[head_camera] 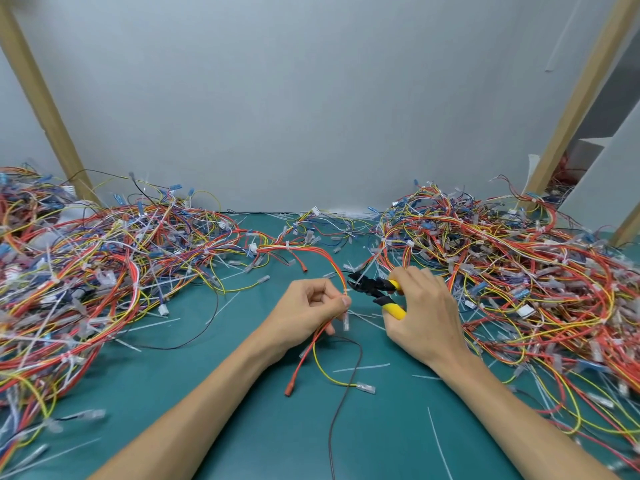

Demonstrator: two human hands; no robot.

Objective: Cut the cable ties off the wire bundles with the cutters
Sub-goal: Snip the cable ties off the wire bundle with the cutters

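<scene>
My left hand (308, 311) pinches a thin bundle of red, yellow and black wires (323, 259) that arches up from the table and hangs down below my fingers. A small white cable tie (346, 292) sits on the bundle just above my fingertips. My right hand (420, 315) grips yellow-handled cutters (377, 289). Their black jaws point left and are slightly apart, with the tips right at the tie.
Large tangled piles of coloured wire harnesses lie on the left (86, 271) and right (519, 271) of the green mat (242, 393). Cut white tie pieces (362, 368) are scattered over the mat. Wooden posts (41, 98) lean at both sides before a grey wall.
</scene>
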